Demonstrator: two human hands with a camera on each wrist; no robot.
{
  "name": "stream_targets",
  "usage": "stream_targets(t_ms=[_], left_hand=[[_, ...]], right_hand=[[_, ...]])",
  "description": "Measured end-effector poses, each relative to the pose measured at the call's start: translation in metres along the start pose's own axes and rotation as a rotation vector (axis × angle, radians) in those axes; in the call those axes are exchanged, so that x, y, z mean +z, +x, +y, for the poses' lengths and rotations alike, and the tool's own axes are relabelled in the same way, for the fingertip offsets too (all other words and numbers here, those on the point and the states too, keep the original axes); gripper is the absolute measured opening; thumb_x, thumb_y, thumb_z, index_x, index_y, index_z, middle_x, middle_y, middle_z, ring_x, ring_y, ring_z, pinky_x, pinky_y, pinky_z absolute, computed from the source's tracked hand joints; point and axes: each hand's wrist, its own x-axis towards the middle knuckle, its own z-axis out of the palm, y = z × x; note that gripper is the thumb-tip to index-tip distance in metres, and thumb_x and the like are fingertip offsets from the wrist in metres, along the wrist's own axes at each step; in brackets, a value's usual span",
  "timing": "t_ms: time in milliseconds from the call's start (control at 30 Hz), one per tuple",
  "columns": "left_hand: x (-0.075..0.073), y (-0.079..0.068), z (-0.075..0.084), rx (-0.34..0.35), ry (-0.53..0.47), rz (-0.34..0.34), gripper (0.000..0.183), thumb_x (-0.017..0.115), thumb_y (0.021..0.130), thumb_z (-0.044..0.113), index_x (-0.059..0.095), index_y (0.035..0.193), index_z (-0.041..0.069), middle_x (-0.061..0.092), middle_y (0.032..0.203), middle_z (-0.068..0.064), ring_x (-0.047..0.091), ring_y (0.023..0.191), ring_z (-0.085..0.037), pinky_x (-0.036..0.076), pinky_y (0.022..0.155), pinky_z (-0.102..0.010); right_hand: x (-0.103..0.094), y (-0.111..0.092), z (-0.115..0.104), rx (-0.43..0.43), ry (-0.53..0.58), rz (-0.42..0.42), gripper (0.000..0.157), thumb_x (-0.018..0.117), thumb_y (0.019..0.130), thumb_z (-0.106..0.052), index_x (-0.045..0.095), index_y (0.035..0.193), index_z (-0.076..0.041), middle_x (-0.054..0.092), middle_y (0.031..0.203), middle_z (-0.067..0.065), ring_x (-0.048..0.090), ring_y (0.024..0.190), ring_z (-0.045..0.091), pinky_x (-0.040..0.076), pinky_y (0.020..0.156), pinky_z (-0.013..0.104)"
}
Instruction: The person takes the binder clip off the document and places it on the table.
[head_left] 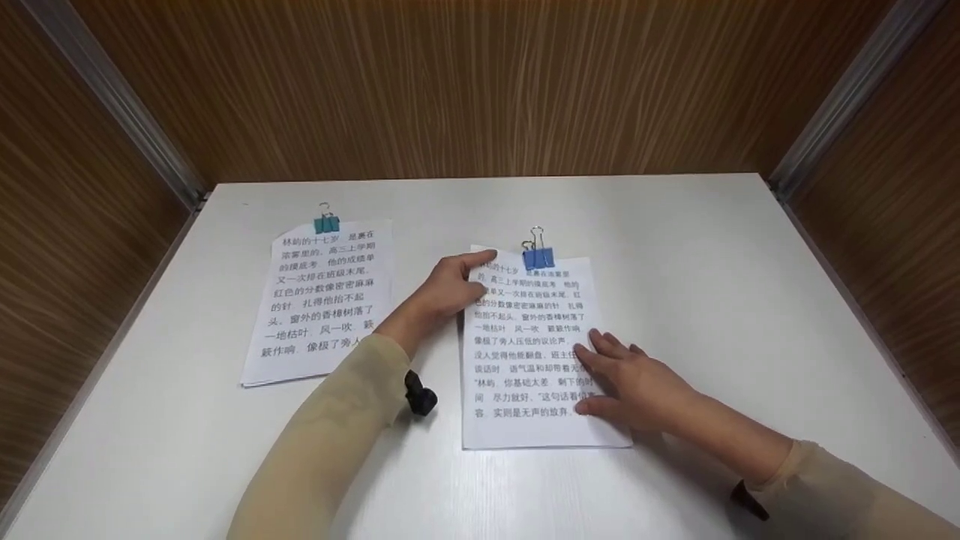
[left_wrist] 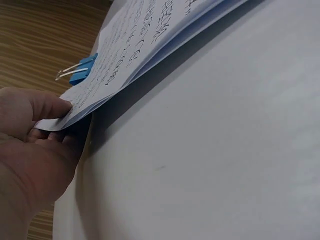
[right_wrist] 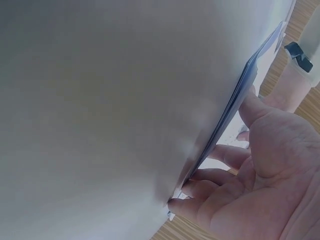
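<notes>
A stack of printed sheets (head_left: pixel 525 352) lies at the middle of the white table, a blue binder clip (head_left: pixel 538 258) on its top edge. My left hand (head_left: pixel 454 285) pinches the stack's upper left corner. In the left wrist view, the left hand (left_wrist: pixel 35 145) has one digit over the paper (left_wrist: pixel 130 50) and other fingers beneath it, beside the blue clip (left_wrist: pixel 83 69). Along the stack's lower right edge, my right hand (head_left: pixel 637 382) touches the paper with spread fingers. The right wrist view shows the right hand (right_wrist: pixel 255 170) with its fingers against the edge of the sheets (right_wrist: pixel 235 100).
Another stack of printed sheets (head_left: pixel 315 300) with a green binder clip (head_left: pixel 327 224) lies to the left. Wood-grain panels (head_left: pixel 480 90) enclose the white table (head_left: pixel 750 262) at the back and sides. Dark devices (head_left: pixel 420 394) sit at both wrists.
</notes>
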Motion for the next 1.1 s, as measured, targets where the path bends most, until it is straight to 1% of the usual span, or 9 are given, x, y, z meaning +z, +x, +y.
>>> stream_targets(t_ms=[167,400,500,633,733,800,867,967,1100], left_hand=[[0.002,-0.003,0.004,0.025,-0.007,0.031,0.075,0.056,0.09,-0.013,0.052,0.159,0.017,0.063,0.147,-0.003,0.064,0.117,-0.017,0.046,0.102,-0.027],[0.002,-0.008,0.012,0.065,-0.016,0.058,0.073,0.055,0.091,-0.014,0.055,0.157,0.017,0.066,0.143,-0.007,0.067,0.111,-0.019,0.048,0.097,-0.028],[0.003,-0.009,0.012,0.073,-0.003,0.078,0.071,0.055,0.092,-0.014,0.055,0.156,0.017,0.064,0.147,-0.006,0.066,0.112,-0.018,0.048,0.097,-0.027],[0.002,-0.013,0.013,0.083,-0.021,0.106,0.07,0.055,0.094,-0.014,0.057,0.155,0.02,0.061,0.151,-0.004,0.065,0.115,-0.017,0.047,0.099,-0.027],[0.0,-0.018,0.016,0.096,-0.041,0.12,0.07,0.055,0.094,-0.014,0.058,0.154,0.021,0.062,0.149,-0.003,0.066,0.112,-0.018,0.048,0.097,-0.028],[-0.001,-0.022,0.018,0.11,-0.047,0.117,0.07,0.055,0.094,-0.014,0.059,0.154,0.021,0.063,0.147,-0.003,0.067,0.11,-0.018,0.05,0.093,-0.028],[-0.001,-0.026,0.02,0.124,-0.059,0.112,0.07,0.054,0.094,-0.015,0.059,0.153,0.021,0.065,0.144,-0.003,0.068,0.106,-0.019,0.052,0.088,-0.027],[0.001,-0.031,0.023,0.146,-0.098,0.095,0.069,0.053,0.094,-0.016,0.06,0.153,0.02,0.066,0.142,-0.003,0.071,0.101,-0.021,0.054,0.081,-0.026],[0.006,-0.037,0.027,0.162,-0.149,0.072,0.069,0.053,0.094,-0.016,0.061,0.152,0.022,0.068,0.137,-0.003,0.074,0.098,-0.022,0.057,0.076,-0.026]], right_hand=[[0.0,0.001,0.0,0.012,0.001,0.0,0.086,0.081,0.093,-0.049,0.046,0.161,-0.009,0.032,0.169,0.021,0.03,0.155,0.045,0.033,0.119,0.068],[-0.001,0.003,0.0,0.013,-0.003,0.007,0.086,0.081,0.091,-0.051,0.048,0.16,-0.01,0.033,0.169,0.021,0.034,0.15,0.054,0.036,0.115,0.071],[-0.001,0.001,0.002,0.01,0.007,0.011,0.086,0.08,0.092,-0.053,0.048,0.161,-0.012,0.031,0.171,0.019,0.035,0.148,0.057,0.037,0.115,0.07],[-0.006,-0.003,0.005,0.013,0.032,0.052,0.082,0.075,0.095,-0.055,0.049,0.16,-0.012,0.027,0.172,0.019,0.037,0.147,0.057,0.04,0.114,0.067],[-0.019,-0.002,0.007,0.018,0.054,0.113,0.077,0.071,0.099,-0.053,0.049,0.16,-0.011,0.026,0.172,0.02,0.039,0.147,0.054,0.042,0.113,0.066],[-0.031,0.0,0.009,-0.001,0.061,0.172,0.074,0.071,0.101,-0.049,0.05,0.159,-0.008,0.032,0.169,0.023,0.043,0.145,0.052,0.046,0.11,0.065],[-0.046,0.005,0.011,-0.003,0.073,0.221,0.072,0.07,0.102,-0.047,0.05,0.158,-0.006,0.04,0.164,0.024,0.047,0.143,0.051,0.045,0.111,0.064],[-0.07,0.016,0.016,0.002,0.088,0.291,0.069,0.069,0.104,-0.044,0.052,0.156,-0.002,0.053,0.153,0.026,0.055,0.137,0.049,0.047,0.11,0.063],[-0.098,0.036,0.022,0.041,0.139,0.354,0.067,0.069,0.104,-0.044,0.056,0.152,0.001,0.061,0.145,0.026,0.061,0.13,0.047,0.048,0.108,0.062]])
